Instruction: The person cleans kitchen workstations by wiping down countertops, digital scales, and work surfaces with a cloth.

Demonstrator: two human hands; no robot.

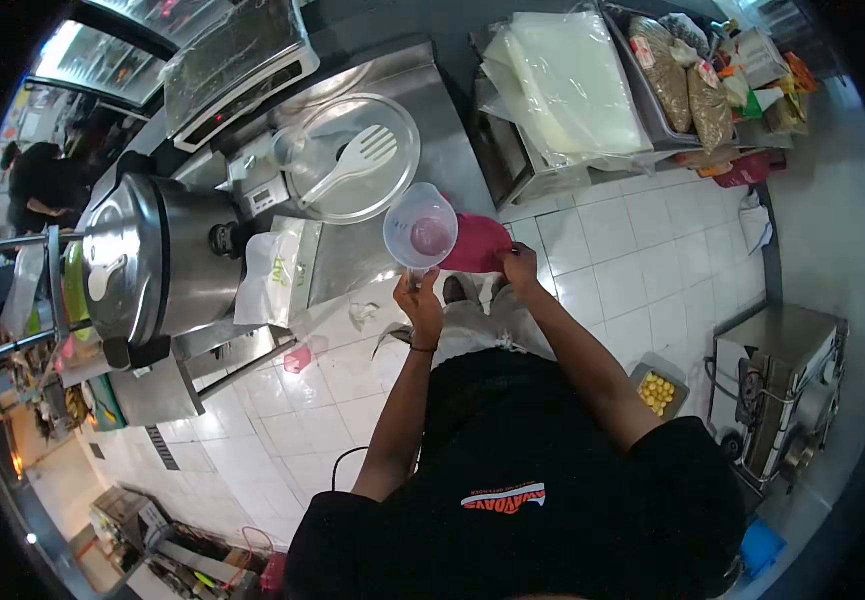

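Note:
My left hand (419, 305) is closed around the handle of a clear plastic measuring jug (420, 222), held near the counter edge with its open top facing me. Pink shows through the jug's base. My right hand (519, 265) pinches the edge of a pink-red cloth (477, 243), which spreads leftward until it meets or passes behind the jug. Just beyond the jug, a white slotted spoon (352, 165) lies across a round translucent lid (392, 120) on the steel counter.
To the left stand a large steel cooker (177, 255) and a white box (297, 265). Clear plastic bags (572, 85) and a tray of packaged goods (687, 85) sit at upper right. A tub of yellow balls (656, 394) rests on the tiled floor. Another person (47, 190) is at far left.

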